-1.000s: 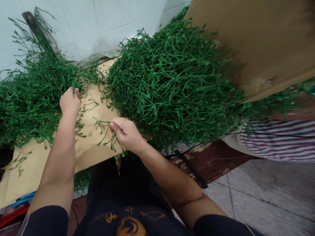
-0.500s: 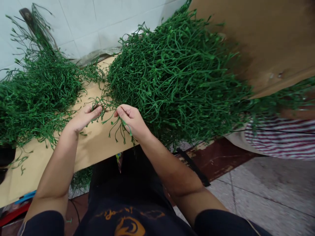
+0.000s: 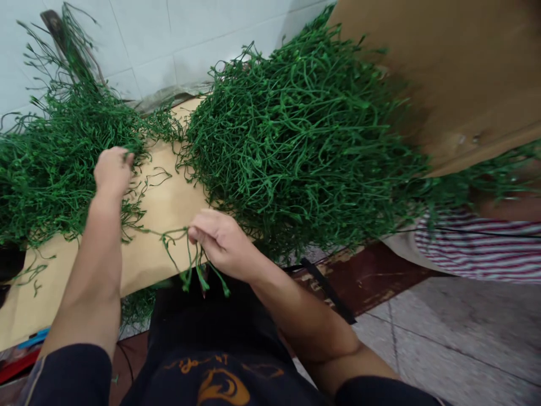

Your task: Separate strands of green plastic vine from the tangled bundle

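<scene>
Pinched stems (image 3: 186,279) (thin, green) now lower

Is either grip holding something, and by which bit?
Right grip: green stems, pinched between thumb and finger where they gather. Left grip, at the left heap: can't tell.

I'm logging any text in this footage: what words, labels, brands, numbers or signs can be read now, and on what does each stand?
No text can be read with certainty.
Dark shirt: orange script-like marks, too stylised and blurred to make out, above an orange emblem.
Brown board: no lettering seen.
Striped cloth: no lettering seen.
</scene>
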Demonstrator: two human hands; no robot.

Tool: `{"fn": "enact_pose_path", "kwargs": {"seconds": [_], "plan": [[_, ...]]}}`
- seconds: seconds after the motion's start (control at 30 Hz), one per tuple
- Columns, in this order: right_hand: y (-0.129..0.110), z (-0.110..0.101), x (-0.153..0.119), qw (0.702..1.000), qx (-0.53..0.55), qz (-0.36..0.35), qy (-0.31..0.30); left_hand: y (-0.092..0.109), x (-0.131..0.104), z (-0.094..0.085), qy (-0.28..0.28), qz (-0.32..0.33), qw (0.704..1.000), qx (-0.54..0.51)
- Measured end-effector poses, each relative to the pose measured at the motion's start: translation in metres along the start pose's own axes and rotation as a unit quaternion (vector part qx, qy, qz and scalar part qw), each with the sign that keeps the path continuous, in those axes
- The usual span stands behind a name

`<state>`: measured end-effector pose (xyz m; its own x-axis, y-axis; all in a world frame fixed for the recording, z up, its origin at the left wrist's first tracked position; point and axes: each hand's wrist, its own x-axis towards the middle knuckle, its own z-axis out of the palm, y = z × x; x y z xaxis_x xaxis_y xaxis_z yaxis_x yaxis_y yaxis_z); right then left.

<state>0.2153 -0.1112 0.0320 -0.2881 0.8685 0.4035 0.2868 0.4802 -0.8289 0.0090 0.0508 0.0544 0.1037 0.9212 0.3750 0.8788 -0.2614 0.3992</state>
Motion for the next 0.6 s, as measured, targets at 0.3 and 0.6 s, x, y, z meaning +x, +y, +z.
{"fn": "enact_pose_path", "kwargs": {"seconds": [0.3, 0.6], "plan": [[0.028, -0.007, 0.023, 0.99, 0.039, 0.107, 0.088, 0.06, -0.005, 0.017, -0.182, -0.07, 0.925, -0.325], [0.039, -0.015, 0.028, 0.978, 0.043, 0.131, 0.157, 0.055, -0.045, 0.024, -0.333, -0.055, 0.858, -0.387]]}}
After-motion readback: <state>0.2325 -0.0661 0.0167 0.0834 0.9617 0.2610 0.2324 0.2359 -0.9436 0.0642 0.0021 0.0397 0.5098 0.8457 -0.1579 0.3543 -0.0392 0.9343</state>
